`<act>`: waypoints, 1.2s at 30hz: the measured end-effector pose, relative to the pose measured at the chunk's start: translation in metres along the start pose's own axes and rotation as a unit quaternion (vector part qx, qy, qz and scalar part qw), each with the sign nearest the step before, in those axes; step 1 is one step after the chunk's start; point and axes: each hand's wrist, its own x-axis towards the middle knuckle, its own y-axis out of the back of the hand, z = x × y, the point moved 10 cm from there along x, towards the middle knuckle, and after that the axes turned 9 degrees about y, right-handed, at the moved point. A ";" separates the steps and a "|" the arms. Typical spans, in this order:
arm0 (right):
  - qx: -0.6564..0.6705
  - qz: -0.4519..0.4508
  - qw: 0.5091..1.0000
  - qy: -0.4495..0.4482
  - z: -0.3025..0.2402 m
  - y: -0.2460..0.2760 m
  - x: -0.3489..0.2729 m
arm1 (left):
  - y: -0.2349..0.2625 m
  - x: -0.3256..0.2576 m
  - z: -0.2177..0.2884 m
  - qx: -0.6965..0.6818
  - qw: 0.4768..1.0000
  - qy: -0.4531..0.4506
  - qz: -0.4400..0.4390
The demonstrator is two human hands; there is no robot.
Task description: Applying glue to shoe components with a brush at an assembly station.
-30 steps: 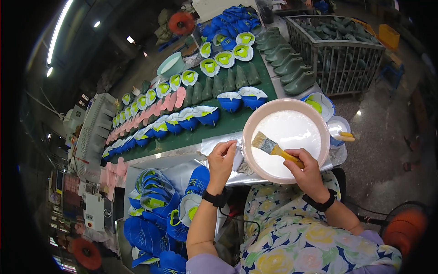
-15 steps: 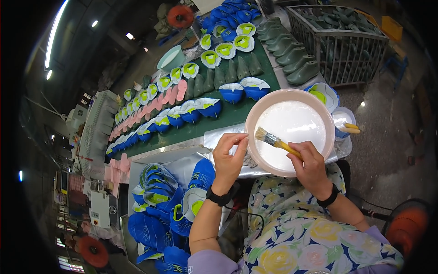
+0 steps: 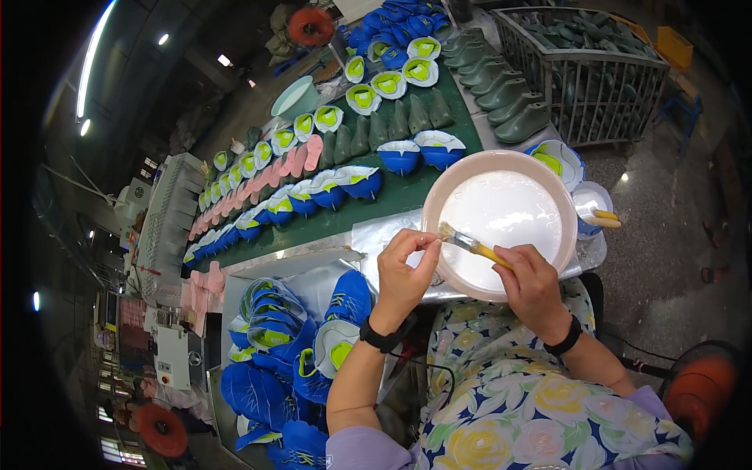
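Note:
My right hand (image 3: pixel 534 286) is closed round the yellow handle of a flat paintbrush (image 3: pixel 475 246), held over a pale pink basin (image 3: pixel 569 235). White liquid (image 3: pixel 509 200) fills much of the basin. Over the basin's left rim, my left hand (image 3: pixel 403 270) has thumb and fingertips pinched together, right at the brush's bristle end. Whatever those fingertips hold is too small to name, and I cannot tell whether they touch the bristles. Just right of the basin stands a small container (image 3: pixel 589 200) with yellow handles sticking out of it.
Blue-and-white shoe uppers (image 3: pixel 360 184), pink insoles (image 3: pixel 313 153) and dark green shoe lasts (image 3: pixel 398 121) line the green table (image 3: pixel 368 215). More blue uppers (image 3: pixel 254 392) fill a box at lower left. A metal cage (image 3: pixel 603 86) of lasts stands far right; an orange fan (image 3: pixel 701 392) is near right.
My left hand has moved slightly right, bringing its pinched fingertips to the bristle end. The right hand and brush have hardly moved.

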 end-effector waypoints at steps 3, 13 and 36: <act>-0.025 -0.005 0.999 0.022 -0.004 0.000 0.000 | -0.001 0.000 0.001 0.009 1.000 -0.001 0.000; -0.036 -0.054 0.997 -0.032 0.005 -0.005 -0.006 | 0.046 0.008 -0.052 0.233 0.958 -0.063 0.152; 0.080 -0.036 0.988 -0.131 0.031 -0.005 -0.011 | -0.029 -0.026 -0.165 0.356 0.933 -0.036 0.044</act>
